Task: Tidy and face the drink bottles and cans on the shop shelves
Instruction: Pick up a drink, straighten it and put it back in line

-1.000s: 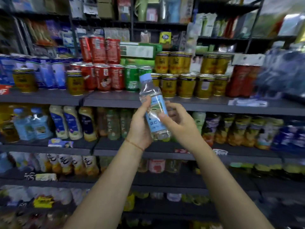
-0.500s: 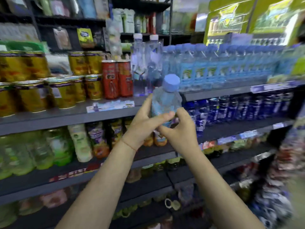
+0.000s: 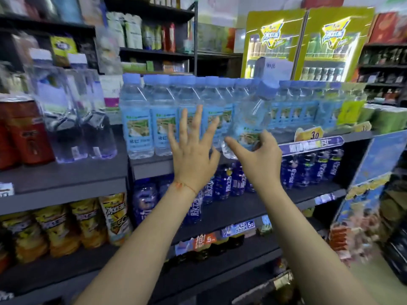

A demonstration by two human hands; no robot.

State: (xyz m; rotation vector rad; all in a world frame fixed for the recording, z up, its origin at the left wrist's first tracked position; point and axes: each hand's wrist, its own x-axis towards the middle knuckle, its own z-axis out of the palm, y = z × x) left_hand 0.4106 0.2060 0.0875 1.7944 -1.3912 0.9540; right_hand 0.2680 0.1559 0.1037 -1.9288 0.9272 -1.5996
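A grey shelf [image 3: 66, 172] carries a row of blue-capped water bottles [image 3: 163, 115]. Before that row, the right hand [image 3: 256, 158] grips a tilted water bottle [image 3: 251, 119] by its base, fingers wrapped; left hand [image 3: 193, 150] beside it, fingers spread, empty.

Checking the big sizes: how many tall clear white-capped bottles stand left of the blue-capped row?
2: one beside the red cans, one right of it; others may hide behind.

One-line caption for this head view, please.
Right hand tilts a blue-capped water bottle toward its matching shelf row; left hand open beside it.
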